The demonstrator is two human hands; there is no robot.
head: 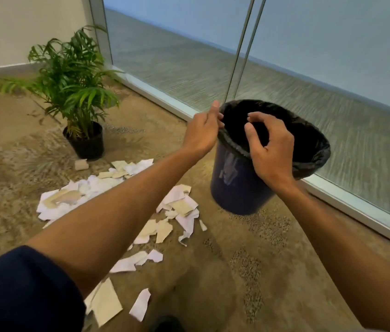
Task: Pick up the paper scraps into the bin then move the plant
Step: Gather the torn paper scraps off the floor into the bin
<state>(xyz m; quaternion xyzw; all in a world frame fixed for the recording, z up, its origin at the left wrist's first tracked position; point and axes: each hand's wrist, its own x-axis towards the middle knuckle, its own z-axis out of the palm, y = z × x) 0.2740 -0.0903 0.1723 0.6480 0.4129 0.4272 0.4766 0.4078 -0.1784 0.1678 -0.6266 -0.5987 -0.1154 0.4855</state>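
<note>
Pinching the bin (239, 188) rim, the left hand (201, 134) carries it alone (tilted); the right hand (273, 152) hovers, fingers curled apart, empty. Paper scraps (117, 200) lie below; a slip spills it.

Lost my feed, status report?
Left hand grips bin rim; right hand empty over it. Paper scraps on carpet. Plant unmoved.

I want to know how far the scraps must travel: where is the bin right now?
In the head view the bin is right of centre, beside the glass wall, its rim gripped by the left hand, with the paper scraps on the carpet to its left.
</note>
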